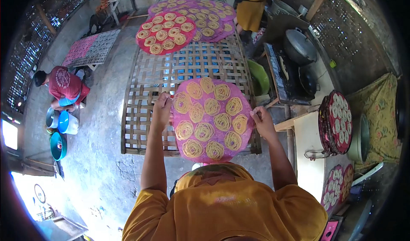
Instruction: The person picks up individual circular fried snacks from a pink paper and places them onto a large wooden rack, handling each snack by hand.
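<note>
Holding the round pink sheet [181,117] up between my two hands, I see from the head view that it is in front of my body, over the near end of the woven bamboo rack [147,91]; I cannot tell whether it touches the slats. My left hand [162,107] is closed on its left edge and my right hand [262,120] pinches the right edge between thumb and fingers. Yellow noodle coils [212,107] are spread over the sheet, set near one another. At the far end of the rack lies a red sheet [190,37] of similar coils, overlapping more purple-pink sheets [220,37]. To the right of the rack I have a green basin [259,78], then a stove bench bearing a large grey pot [300,46], and nearer me a stack of dark red sheets [326,125] with paler coils. A co-worker in a red shirt [66,81] sits low on the left, near a blue basin [64,121]; another person in yellow [252,10] stands at the far right of the rack
</note>
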The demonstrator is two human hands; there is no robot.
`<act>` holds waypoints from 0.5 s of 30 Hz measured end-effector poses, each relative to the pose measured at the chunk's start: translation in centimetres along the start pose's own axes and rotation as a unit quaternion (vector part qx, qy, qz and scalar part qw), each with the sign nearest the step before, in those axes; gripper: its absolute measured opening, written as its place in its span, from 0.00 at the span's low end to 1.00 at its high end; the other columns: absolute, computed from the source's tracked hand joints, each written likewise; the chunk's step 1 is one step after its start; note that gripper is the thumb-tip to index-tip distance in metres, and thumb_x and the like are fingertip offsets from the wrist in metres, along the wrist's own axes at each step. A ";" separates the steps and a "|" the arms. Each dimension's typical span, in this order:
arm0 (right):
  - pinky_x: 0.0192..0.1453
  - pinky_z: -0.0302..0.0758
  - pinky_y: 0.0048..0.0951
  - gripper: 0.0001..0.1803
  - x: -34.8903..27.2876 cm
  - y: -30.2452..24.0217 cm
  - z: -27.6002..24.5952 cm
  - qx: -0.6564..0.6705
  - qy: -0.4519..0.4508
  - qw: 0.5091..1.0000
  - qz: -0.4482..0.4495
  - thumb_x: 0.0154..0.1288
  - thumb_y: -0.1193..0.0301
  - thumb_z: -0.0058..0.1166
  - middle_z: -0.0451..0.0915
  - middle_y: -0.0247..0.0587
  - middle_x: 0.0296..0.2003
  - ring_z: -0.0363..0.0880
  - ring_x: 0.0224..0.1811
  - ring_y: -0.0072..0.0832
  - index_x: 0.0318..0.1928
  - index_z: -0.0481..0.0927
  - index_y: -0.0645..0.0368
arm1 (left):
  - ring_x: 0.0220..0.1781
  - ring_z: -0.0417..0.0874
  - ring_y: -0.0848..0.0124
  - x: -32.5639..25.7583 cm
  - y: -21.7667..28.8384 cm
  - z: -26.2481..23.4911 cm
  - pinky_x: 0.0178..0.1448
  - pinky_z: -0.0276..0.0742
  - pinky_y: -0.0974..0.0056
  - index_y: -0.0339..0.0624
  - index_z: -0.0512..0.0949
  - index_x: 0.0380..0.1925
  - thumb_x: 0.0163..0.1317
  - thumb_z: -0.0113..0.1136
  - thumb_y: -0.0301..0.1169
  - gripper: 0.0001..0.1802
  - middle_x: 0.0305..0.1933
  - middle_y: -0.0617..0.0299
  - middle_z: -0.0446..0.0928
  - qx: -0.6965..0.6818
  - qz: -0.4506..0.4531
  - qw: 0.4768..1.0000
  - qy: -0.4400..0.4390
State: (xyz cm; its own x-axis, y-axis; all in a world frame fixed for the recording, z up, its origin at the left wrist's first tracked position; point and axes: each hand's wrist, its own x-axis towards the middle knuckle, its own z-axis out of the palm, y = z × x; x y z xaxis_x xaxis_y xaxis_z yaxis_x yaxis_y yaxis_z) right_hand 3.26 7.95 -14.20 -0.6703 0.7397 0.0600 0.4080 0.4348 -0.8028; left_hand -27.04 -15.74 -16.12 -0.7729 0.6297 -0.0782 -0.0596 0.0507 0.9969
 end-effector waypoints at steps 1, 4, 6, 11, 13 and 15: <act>0.35 0.71 0.29 0.09 0.2 -1.5 -0.2 0.038 -0.014 0.999 0.020 0.65 0.70 0.55 0.75 0.39 0.25 0.73 0.27 0.27 0.36 0.71 0.62 | 0.23 0.67 0.84 -0.3 0.8 0.1 0.23 0.64 0.76 0.44 0.70 0.35 0.67 0.47 0.28 0.03 0.26 0.72 0.70 -0.009 0.023 1.000 0.010; 0.39 0.71 0.28 0.07 2.4 -5.4 -0.9 0.043 -0.014 0.995 -0.084 0.65 0.72 0.54 0.76 0.38 0.27 0.74 0.31 0.24 0.36 0.71 0.62 | 0.23 0.68 0.85 -1.5 3.6 -1.3 0.23 0.64 0.77 0.46 0.71 0.37 0.68 0.47 0.29 0.03 0.28 0.73 0.72 -0.080 0.034 0.995 0.051; 0.41 0.70 0.27 0.06 6.1 -8.6 -1.3 0.018 -0.026 0.990 -0.135 0.64 0.73 0.54 0.76 0.38 0.28 0.74 0.34 0.23 0.36 0.72 0.62 | 0.23 0.68 0.86 -2.0 5.9 -2.9 0.23 0.65 0.78 0.47 0.71 0.37 0.69 0.49 0.34 0.05 0.29 0.73 0.72 -0.080 0.014 0.992 0.092; 0.40 0.72 0.33 0.10 23.4 -15.5 0.3 -0.049 -0.039 0.967 -0.246 0.62 0.66 0.57 0.77 0.42 0.30 0.77 0.34 0.32 0.35 0.74 0.60 | 0.26 0.73 0.80 1.4 6.3 -5.6 0.28 0.77 0.70 0.47 0.71 0.37 0.69 0.49 0.35 0.06 0.33 0.68 0.74 -0.184 0.072 0.963 0.186; 0.38 0.73 0.36 0.07 30.4 -18.2 1.5 -0.089 0.017 0.938 -0.333 0.59 0.69 0.56 0.78 0.45 0.29 0.78 0.33 0.39 0.34 0.75 0.60 | 0.34 0.78 0.72 4.2 6.4 -4.2 0.36 0.82 0.60 0.45 0.71 0.41 0.68 0.51 0.36 0.08 0.39 0.62 0.75 -0.229 0.089 0.944 0.220; 0.37 0.73 0.37 0.05 33.3 -19.3 4.4 -0.110 0.107 0.917 -0.367 0.58 0.71 0.55 0.78 0.45 0.29 0.78 0.33 0.41 0.32 0.76 0.60 | 0.39 0.80 0.66 6.7 4.8 -4.0 0.41 0.81 0.57 0.44 0.70 0.48 0.67 0.53 0.37 0.14 0.43 0.60 0.76 -0.318 0.064 0.922 0.212</act>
State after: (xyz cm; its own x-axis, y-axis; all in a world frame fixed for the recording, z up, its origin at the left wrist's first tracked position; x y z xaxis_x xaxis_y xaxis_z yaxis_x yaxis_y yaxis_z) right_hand -29.64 21.90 0.65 -0.6873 0.2794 0.6705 0.0260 0.9320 -0.3616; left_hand -34.99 -14.38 -11.87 -0.9687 0.2330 -0.0861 -0.2049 -0.5536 0.8072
